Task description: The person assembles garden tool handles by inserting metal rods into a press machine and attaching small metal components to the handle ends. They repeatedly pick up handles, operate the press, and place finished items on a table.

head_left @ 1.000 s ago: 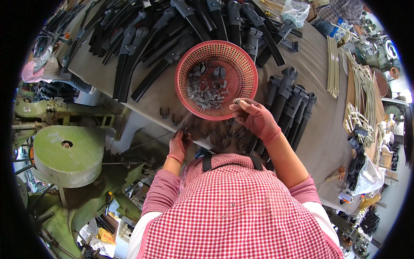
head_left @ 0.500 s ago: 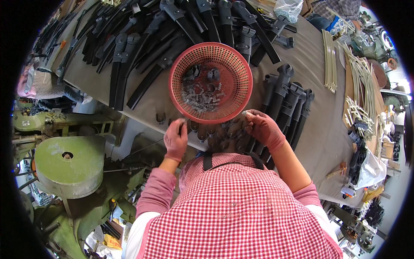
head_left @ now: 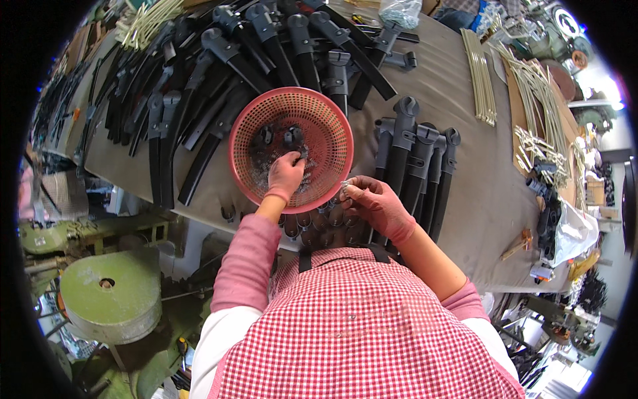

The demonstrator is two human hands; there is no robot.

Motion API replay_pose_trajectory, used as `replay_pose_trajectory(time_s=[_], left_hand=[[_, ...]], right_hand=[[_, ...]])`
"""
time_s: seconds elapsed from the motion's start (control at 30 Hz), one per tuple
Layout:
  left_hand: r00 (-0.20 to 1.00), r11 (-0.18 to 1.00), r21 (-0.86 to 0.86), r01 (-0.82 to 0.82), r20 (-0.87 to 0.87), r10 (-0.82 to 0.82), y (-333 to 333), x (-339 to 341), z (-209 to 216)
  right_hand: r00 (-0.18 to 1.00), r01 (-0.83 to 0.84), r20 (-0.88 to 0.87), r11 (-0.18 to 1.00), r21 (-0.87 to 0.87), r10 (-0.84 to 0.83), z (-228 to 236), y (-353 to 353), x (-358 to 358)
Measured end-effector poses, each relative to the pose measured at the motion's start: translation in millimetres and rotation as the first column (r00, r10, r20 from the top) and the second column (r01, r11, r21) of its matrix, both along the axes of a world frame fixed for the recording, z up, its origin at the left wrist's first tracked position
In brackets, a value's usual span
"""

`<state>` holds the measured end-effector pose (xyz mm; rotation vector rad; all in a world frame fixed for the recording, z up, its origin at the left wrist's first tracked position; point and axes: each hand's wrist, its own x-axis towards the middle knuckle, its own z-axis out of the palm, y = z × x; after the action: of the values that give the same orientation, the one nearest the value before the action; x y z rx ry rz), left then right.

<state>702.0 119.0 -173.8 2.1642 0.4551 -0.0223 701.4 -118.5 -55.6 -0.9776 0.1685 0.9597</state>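
A red plastic basket (head_left: 345,156) stands at the table's near edge. Inside lie many small metal springs (head_left: 307,174) and a few dark grey clamp-like parts (head_left: 292,137). My left hand (head_left: 286,177) reaches down into the basket, its fingers bent together beside these parts; what they pinch is hidden. Just outside the basket's right rim, my right hand (head_left: 380,207) pinches a small silvery spring (head_left: 344,186) between thumb and fingers. Below both hands, several dark rounded fittings (head_left: 319,226) stand close together, partly covered by the basket and my right hand.
Black tubes with grey joints (head_left: 219,50) pile up behind and left of the basket. More jointed tubes (head_left: 419,153) lie to its right. Pale thin rods (head_left: 478,80) and a wooden-handled hammer (head_left: 518,245) are farther right. A green machine (head_left: 109,286) stands at my left.
My left hand has moved from in front of the basket over its rim and into it. My right hand still pinches the spring beside the rim. The whole view has shifted.
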Motion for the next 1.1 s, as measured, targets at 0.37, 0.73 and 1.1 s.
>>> replay_pose_trajectory(time_s=[0.37,0.73,1.1], left_hand=[[0.976,0.301,-0.954,0.018,0.082,0.201,-36,-79,115],[0.907,0.24,-0.97,0.037,0.134,0.4,-49,-102,129],[0.917,0.407,-0.911,0.069,0.219,0.334,-50,-120,139]], right_hand=[[0.902,-0.128,0.38,0.967,-0.22,0.206,18,22,-10],[0.913,0.161,0.385,0.986,-0.038,-0.134,31,41,-43],[0.944,0.008,0.329,1.0,0.009,-0.011,35,34,-55]])
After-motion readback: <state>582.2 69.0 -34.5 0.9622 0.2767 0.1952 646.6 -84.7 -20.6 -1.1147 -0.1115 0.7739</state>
